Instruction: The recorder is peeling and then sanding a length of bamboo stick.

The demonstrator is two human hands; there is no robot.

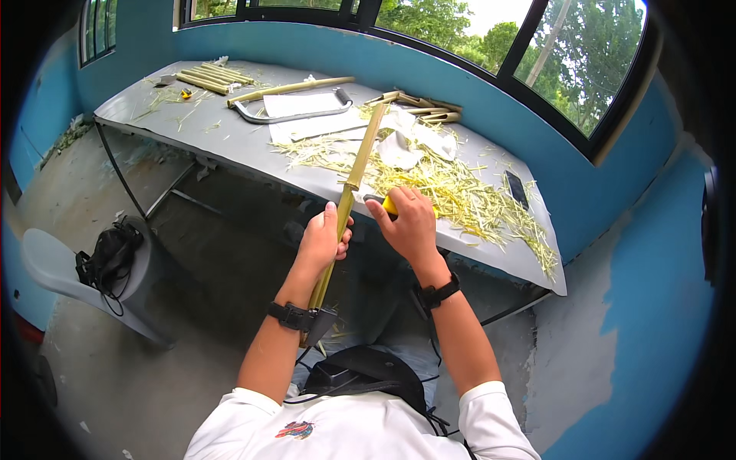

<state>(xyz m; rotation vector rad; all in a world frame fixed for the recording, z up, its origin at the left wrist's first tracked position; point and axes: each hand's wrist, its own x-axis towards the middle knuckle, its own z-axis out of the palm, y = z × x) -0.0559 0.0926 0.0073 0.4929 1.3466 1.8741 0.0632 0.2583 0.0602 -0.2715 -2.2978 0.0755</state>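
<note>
My left hand is wrapped round a long bamboo pole with a ring-like joint partway up. The pole slants from near my lap up over the table's front edge. Just right of it, my right hand grips a yellow-and-black utility knife, its front end close to the pole. The blade is too small to make out. Under and beyond my right hand, pale green bamboo shavings spread over the grey table. Black straps sit on both wrists.
A hacksaw lies on white paper. Bamboo lengths rest at the table's far left, and split pieces at the back. A phone lies at the right. On the left, a plastic chair bears a black bag.
</note>
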